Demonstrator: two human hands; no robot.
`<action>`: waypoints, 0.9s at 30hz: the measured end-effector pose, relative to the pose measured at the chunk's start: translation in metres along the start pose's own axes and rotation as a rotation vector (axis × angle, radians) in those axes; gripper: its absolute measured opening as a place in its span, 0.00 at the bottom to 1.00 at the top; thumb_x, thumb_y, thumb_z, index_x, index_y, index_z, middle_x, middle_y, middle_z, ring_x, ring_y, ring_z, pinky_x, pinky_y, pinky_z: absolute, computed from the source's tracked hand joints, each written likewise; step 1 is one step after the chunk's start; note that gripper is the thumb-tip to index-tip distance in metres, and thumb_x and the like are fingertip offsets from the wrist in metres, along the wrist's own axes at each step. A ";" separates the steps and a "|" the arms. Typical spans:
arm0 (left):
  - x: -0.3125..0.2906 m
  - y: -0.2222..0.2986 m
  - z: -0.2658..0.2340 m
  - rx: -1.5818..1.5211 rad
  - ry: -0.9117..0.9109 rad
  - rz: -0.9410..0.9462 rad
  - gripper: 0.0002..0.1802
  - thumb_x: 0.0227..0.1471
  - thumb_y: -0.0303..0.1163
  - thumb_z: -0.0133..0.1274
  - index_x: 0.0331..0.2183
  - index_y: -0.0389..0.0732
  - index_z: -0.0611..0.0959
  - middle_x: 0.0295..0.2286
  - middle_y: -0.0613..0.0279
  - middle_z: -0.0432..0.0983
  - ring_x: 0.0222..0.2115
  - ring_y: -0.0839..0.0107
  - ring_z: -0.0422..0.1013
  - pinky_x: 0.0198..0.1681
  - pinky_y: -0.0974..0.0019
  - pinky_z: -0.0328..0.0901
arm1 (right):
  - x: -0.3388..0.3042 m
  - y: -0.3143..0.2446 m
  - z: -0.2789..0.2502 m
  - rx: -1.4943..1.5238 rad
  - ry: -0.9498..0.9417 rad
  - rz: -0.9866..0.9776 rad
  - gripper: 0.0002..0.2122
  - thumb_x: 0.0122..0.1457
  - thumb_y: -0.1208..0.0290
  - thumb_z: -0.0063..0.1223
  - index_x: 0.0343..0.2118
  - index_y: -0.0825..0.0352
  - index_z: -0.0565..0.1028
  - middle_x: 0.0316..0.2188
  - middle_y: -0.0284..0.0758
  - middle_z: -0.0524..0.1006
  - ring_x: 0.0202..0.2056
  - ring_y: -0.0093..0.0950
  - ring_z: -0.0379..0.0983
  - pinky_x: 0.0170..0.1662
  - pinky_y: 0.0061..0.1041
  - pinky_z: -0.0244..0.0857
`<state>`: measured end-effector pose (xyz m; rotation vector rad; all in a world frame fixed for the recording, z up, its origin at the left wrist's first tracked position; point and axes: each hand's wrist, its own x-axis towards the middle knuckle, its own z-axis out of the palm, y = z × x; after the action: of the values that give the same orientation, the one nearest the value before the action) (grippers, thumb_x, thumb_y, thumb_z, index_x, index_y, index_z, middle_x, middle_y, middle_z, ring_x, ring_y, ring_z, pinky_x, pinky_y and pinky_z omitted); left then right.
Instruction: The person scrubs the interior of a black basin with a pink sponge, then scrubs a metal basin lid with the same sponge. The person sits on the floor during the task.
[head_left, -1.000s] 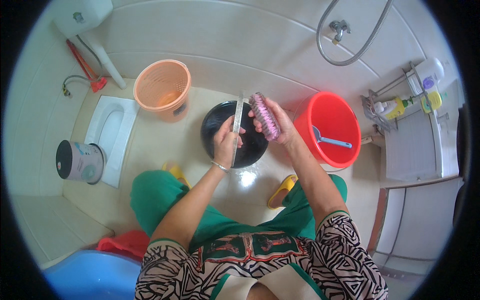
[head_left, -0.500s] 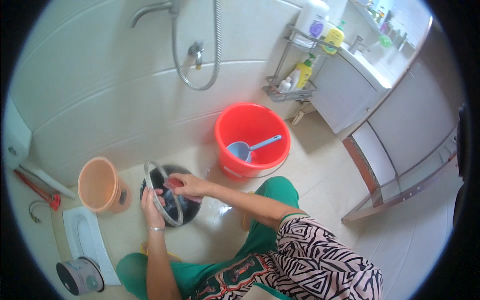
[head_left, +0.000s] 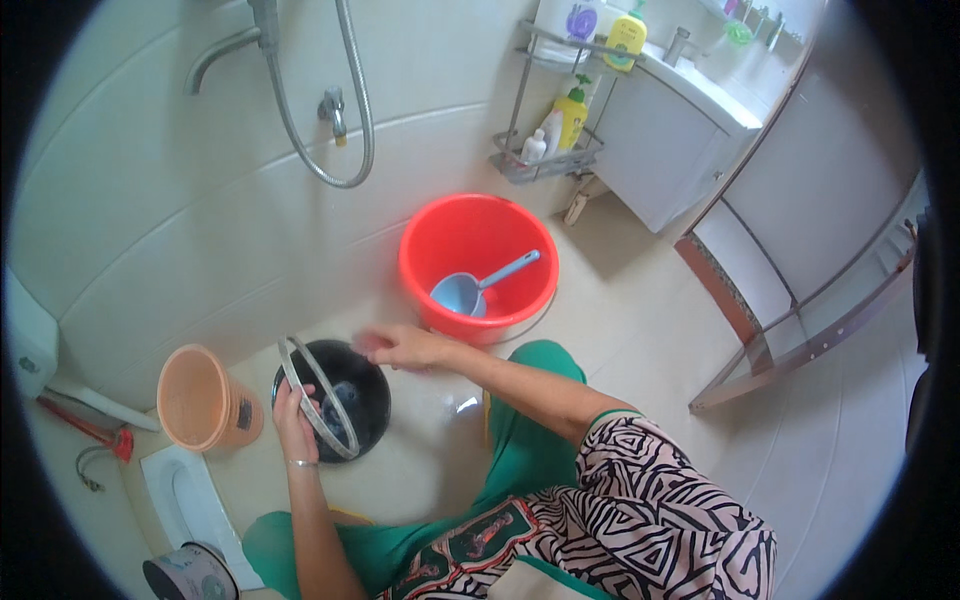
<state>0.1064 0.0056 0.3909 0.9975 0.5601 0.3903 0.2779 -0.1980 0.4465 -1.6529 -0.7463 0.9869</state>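
My left hand (head_left: 293, 415) grips a thin round pale-rimmed frame (head_left: 318, 398) and holds it tilted over a black basin (head_left: 372, 385) on the tiled floor. Something bluish lies inside the basin, partly hidden by the frame. My right hand (head_left: 400, 347) hovers palm down, blurred, just past the basin's right rim, beside a red bucket (head_left: 415, 235). I see nothing in its fingers. A blue scoop (head_left: 462, 293) rests in the red bucket.
An orange bucket (head_left: 195, 395) sits tilted left of the basin, near a white squat toilet (head_left: 180, 500). A shower hose (head_left: 350, 150) hangs on the wall. A wire rack with bottles (head_left: 550, 140) and a white cabinet (head_left: 670, 140) stand at the back right.
The view has swung right, toward the red bucket. My right hand has come off the round frame and moved right, and the purple brush it held is no longer seen in it.
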 end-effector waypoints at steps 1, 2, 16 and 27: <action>0.000 0.000 0.000 -0.022 -0.030 0.006 0.25 0.54 0.30 0.49 0.53 0.34 0.68 0.30 0.60 0.74 0.25 0.77 0.68 0.29 0.75 0.64 | 0.000 0.005 0.002 0.042 -0.032 0.110 0.27 0.56 0.63 0.48 0.58 0.64 0.61 0.32 0.32 0.72 0.24 0.20 0.70 0.26 0.22 0.68; 0.001 0.000 0.000 -0.072 -0.061 -0.004 0.25 0.54 0.30 0.48 0.53 0.34 0.68 0.31 0.60 0.74 0.26 0.77 0.68 0.30 0.75 0.64 | -0.001 0.010 0.005 0.178 -0.014 0.084 0.26 0.56 0.63 0.48 0.58 0.64 0.62 0.32 0.32 0.72 0.25 0.20 0.71 0.26 0.22 0.69; -0.013 0.010 0.016 -0.305 -0.119 -0.100 0.23 0.61 0.41 0.39 0.55 0.43 0.66 0.24 0.61 0.72 0.19 0.74 0.65 0.24 0.71 0.62 | 0.023 -0.029 0.049 0.213 0.028 0.043 0.27 0.63 0.52 0.43 0.59 0.64 0.61 0.42 0.34 0.72 0.35 0.22 0.71 0.36 0.20 0.68; -0.018 -0.013 0.023 -0.420 0.054 -0.071 0.23 0.62 0.50 0.38 0.46 0.44 0.76 0.39 0.68 0.75 0.37 0.77 0.71 0.33 0.72 0.65 | 0.023 -0.044 0.112 -0.792 0.214 -0.475 0.28 0.55 0.55 0.53 0.55 0.65 0.65 0.34 0.48 0.70 0.33 0.48 0.73 0.36 0.40 0.70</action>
<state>0.1066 -0.0267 0.3940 0.5631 0.5332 0.4503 0.1897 -0.1154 0.4678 -2.0460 -1.4115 0.1533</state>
